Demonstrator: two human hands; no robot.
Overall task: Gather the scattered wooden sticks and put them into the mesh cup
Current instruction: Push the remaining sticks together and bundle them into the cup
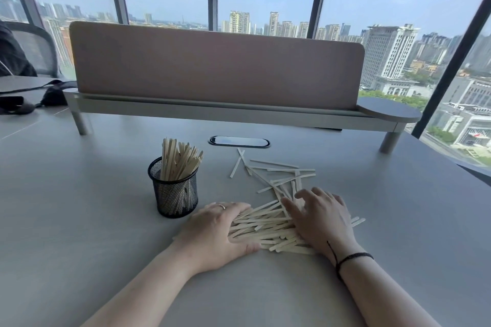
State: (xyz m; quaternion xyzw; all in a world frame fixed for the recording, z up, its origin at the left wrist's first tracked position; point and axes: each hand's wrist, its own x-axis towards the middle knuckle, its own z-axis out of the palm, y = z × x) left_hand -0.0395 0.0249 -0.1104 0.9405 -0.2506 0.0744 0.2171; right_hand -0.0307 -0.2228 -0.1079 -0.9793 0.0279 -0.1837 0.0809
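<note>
A black mesh cup (pixel 174 194) stands on the grey table, holding several upright wooden sticks (pixel 179 160). To its right, pale wooden sticks lie scattered (pixel 276 175), and a denser pile (pixel 265 228) sits between my hands. My left hand (pixel 215 233), with a ring, lies flat against the pile's left end, fingers straight. My right hand (pixel 318 215) rests on the pile's right side with fingers spread over the sticks. A black cord is around my right wrist.
A pink desk divider (pixel 212 66) on a raised grey shelf (pixel 390 111) crosses the back of the table. An oval cable port (pixel 239 141) lies behind the sticks. Black straps and a bag (pixel 53 95) sit at far left. Windows stand behind.
</note>
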